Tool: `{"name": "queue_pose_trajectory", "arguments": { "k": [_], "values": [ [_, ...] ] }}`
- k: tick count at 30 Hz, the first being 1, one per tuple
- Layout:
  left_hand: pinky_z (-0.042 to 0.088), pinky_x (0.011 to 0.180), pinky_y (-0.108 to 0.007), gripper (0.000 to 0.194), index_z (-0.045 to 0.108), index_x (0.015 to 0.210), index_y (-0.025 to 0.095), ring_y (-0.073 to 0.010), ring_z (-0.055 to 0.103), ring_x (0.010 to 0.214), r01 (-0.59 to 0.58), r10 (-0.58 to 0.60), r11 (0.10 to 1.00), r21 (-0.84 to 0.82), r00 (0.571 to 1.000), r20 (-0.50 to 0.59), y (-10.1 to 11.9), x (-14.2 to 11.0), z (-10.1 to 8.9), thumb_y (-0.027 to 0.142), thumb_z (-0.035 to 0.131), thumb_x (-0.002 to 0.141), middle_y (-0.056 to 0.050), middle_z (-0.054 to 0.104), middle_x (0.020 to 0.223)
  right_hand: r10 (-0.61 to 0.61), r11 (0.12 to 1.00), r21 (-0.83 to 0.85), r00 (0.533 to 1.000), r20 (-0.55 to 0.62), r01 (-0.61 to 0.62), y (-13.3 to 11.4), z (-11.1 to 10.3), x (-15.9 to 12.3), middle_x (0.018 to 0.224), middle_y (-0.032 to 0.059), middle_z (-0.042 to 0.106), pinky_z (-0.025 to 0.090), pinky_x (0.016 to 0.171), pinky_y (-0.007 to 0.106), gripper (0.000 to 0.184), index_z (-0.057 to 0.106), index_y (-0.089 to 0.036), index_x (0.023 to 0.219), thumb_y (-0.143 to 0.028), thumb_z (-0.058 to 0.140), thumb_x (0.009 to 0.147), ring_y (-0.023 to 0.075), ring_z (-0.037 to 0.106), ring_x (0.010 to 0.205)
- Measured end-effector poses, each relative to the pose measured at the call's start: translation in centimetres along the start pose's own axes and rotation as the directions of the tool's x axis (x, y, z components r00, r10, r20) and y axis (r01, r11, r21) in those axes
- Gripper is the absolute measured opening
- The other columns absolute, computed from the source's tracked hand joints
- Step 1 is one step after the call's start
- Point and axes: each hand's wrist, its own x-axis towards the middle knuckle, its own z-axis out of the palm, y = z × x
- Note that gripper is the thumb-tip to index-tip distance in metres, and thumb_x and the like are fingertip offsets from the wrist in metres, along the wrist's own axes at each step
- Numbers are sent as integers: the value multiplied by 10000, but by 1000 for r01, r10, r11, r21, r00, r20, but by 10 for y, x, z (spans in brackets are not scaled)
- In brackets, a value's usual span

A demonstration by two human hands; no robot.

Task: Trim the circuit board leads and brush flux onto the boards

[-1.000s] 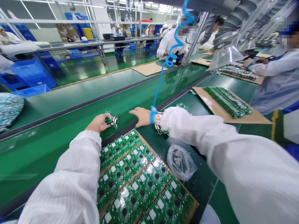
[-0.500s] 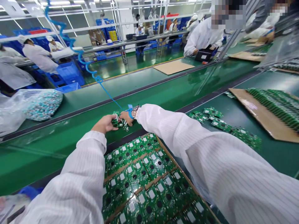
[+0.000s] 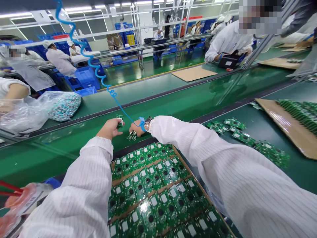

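My left hand (image 3: 111,128) is closed on a small green circuit board (image 3: 120,121), gripped near its edge over the green conveyor belt. Just to the right, my right hand (image 3: 137,128) holds several more circuit boards (image 3: 131,135) bunched under its fingers. A blue wrist strap (image 3: 142,124) and a watch (image 3: 148,123) are on my right wrist. Below both hands lies a cardboard sheet (image 3: 183,162) bearing rows of green boards (image 3: 158,175) with white squares and black dots. My forearms partly cover its sides.
Loose boards (image 3: 257,142) lie on the right-hand table, near another cardboard sheet (image 3: 277,122) with stacked boards. A coiled blue cord (image 3: 92,62) runs to my right wrist. A plastic bag of small parts (image 3: 64,106) lies left, and a co-worker (image 3: 225,43) stands across the belt.
My hands have drawn apart. The left one has come away with a single board, while the others stay in my right hand. The whole view has shifted slightly.
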Motion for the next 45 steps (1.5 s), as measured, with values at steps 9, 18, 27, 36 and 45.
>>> {"name": "queue_pose_trajectory", "arguments": {
  "k": [9,18,27,36,45],
  "values": [
    [505,740,-362,184,587,1008,146,-161,605,807,-208,208,977,-53,978,3,32,-74,22,277,546,885,-35,624,945,496,866,153,856,-147,-476,26,-6,-117,1029,109,664,473,770,328,320,626,-130,1054,-298,596,783,258,609,994],
    [429,615,-284,133,570,672,138,-167,608,650,-399,385,916,-41,845,370,15,-191,47,40,542,759,-21,602,666,802,568,235,595,58,-789,-5,64,-217,995,72,644,511,785,370,320,620,-119,993,-404,584,849,182,617,900],
    [466,521,-251,99,603,724,185,-195,619,697,-351,339,935,-57,832,440,-56,-251,0,178,672,653,-34,621,689,718,674,435,667,-197,-597,-58,40,-245,979,94,680,440,738,298,429,666,-150,1017,-503,540,806,236,618,930],
    [521,630,-327,361,607,729,267,-280,653,828,-197,235,970,-144,915,328,-141,-313,-86,402,835,483,-47,692,787,297,679,723,948,-114,-126,-142,59,-305,692,11,600,432,592,262,382,663,-215,961,-473,531,711,141,540,630],
    [402,654,-379,275,595,922,239,-334,606,801,68,380,669,740,824,-419,-247,-331,-201,371,572,682,-95,666,846,425,557,727,890,166,-402,-120,117,-338,938,183,643,424,721,401,604,686,-370,1017,-732,507,568,223,636,854]
  ]
}}
